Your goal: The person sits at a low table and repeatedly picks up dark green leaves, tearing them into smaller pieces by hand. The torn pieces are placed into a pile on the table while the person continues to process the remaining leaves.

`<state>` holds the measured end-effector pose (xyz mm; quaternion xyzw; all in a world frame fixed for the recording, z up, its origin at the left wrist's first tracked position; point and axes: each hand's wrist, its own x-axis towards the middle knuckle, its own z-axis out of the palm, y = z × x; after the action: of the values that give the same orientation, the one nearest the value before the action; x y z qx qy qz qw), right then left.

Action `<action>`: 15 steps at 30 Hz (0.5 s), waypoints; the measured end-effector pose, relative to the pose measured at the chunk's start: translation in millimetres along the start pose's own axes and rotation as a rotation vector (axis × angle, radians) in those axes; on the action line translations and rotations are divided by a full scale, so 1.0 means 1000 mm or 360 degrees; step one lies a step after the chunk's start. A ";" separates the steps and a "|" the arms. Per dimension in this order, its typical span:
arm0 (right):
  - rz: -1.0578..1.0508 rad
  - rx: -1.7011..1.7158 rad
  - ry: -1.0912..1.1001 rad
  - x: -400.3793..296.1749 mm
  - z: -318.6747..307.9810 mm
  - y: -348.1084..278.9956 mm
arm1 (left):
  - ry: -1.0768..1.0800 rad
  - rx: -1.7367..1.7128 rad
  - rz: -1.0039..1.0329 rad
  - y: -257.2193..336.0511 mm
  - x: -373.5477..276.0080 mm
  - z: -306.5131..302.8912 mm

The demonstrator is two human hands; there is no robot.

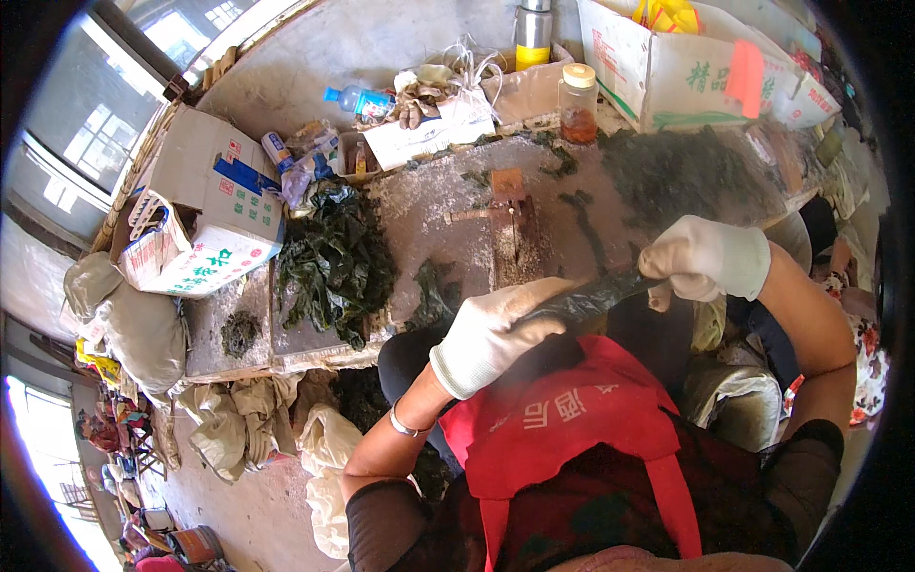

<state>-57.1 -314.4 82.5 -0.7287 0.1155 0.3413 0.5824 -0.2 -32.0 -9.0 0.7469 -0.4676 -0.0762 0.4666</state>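
A dark strip of seaweed (593,302) is stretched between my hands above the red apron (557,415). My left hand (500,332), in a white glove, grips one end; my right hand (697,261), gloved too, pinches the other end. Beyond them on the worktable (443,207) stands a small wooden block fixture (509,186) with an upright metal pin. A heap of dark green seaweed (336,257) lies left of it, and a smaller piece (432,297) is near the table's front edge. More seaweed (672,168) is spread at the back right.
A cardboard box (214,214) and a stuffed sack (143,336) stand at the left. Along the back are a plastic bottle (361,100), a lidded jar (577,107), a steel flask (533,36) and a white carton (686,79). Cloth sacks (236,422) hang below the table's front edge.
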 end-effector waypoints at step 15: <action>-0.1170 -0.1764 0.0791 0.002 0.002 -0.026 | -0.0082 -0.1384 -0.0719 0.003 0.022 -0.020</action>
<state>-41.7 -304.8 101.0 -0.9658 -0.1992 -0.0452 0.1597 20.9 -37.1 11.1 0.5636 -0.2301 -0.3822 0.6953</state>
